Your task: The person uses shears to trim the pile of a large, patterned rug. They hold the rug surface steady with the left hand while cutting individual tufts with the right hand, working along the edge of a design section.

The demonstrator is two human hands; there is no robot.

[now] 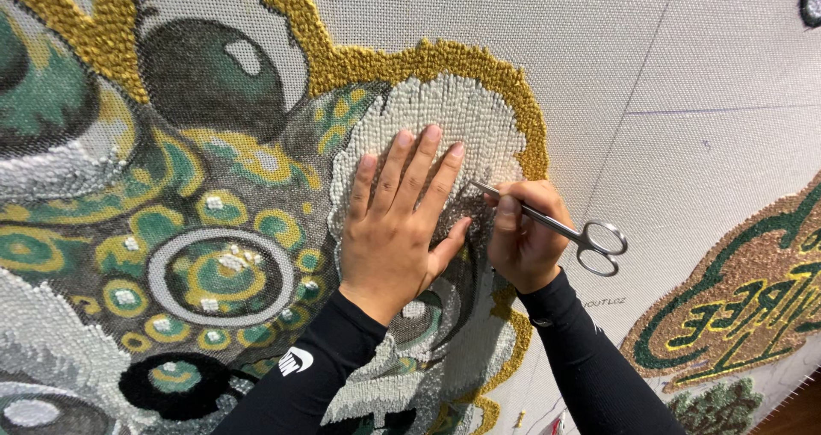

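Note:
My left hand [398, 221] lies flat, fingers together, on a cream-white tufted patch [445, 118] of a large tufted rug [214, 230] stretched on pale backing cloth. My right hand [523, 234] is closed around small silver scissors [564, 228]. Their tips point left towards the yarn just beside my left fingers, and the finger loops stick out to the right. A golden-yellow yarn border [428, 59] curves around the white patch. Both arms wear black sleeves.
The rug shows green, yellow, grey and black shapes, with a big dark eye [214, 67] at upper left. Bare backing cloth [684, 101] fills the upper right. A second tufted piece [744, 298] in brown, green and yellow sits at lower right.

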